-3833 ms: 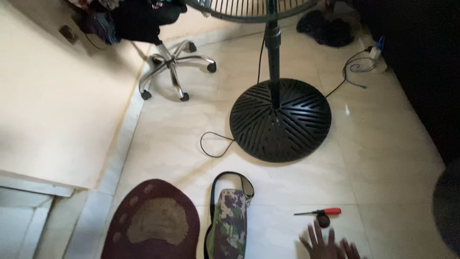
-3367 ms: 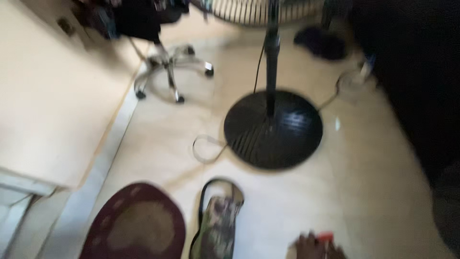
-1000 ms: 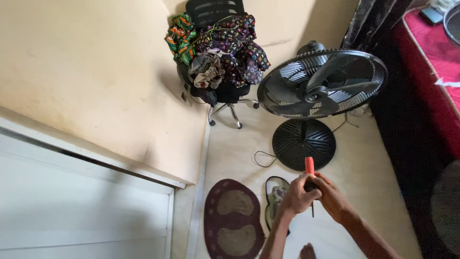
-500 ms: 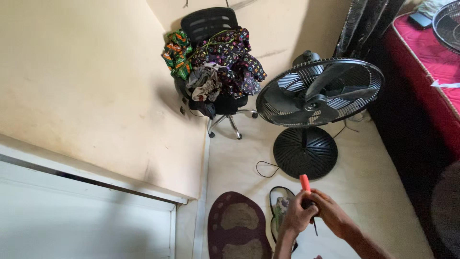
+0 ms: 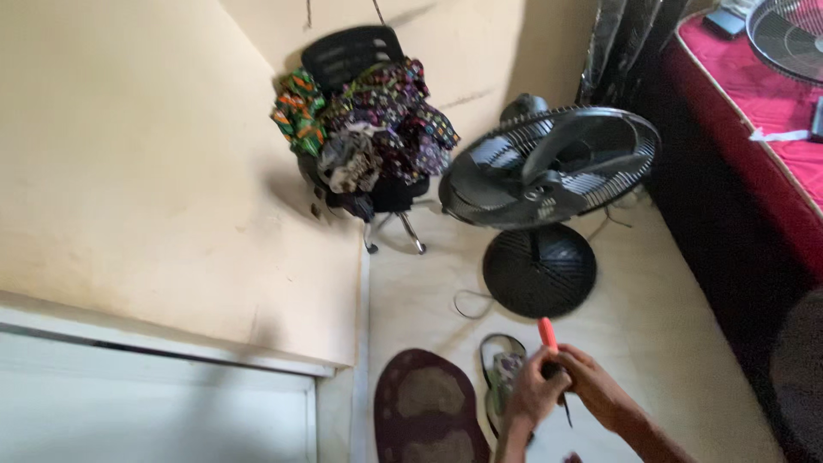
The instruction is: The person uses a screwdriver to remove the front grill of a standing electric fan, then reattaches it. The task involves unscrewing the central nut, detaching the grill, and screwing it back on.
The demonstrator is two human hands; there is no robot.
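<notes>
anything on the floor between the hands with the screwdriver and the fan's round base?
Head view: mostly bare tile between the hands holding the red-handled screwdriver and the fan base. A thin black cord loop lies just left of that stretch.

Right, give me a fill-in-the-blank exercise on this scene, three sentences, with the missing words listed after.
1. Both hands, left hand and right hand, grip a screwdriver whose handle is ____.
2. The black pedestal fan stands on a round ____ base.
3. The black office chair by the wall is piled with colourful ____.

Missing words: red; black; clothes
</notes>
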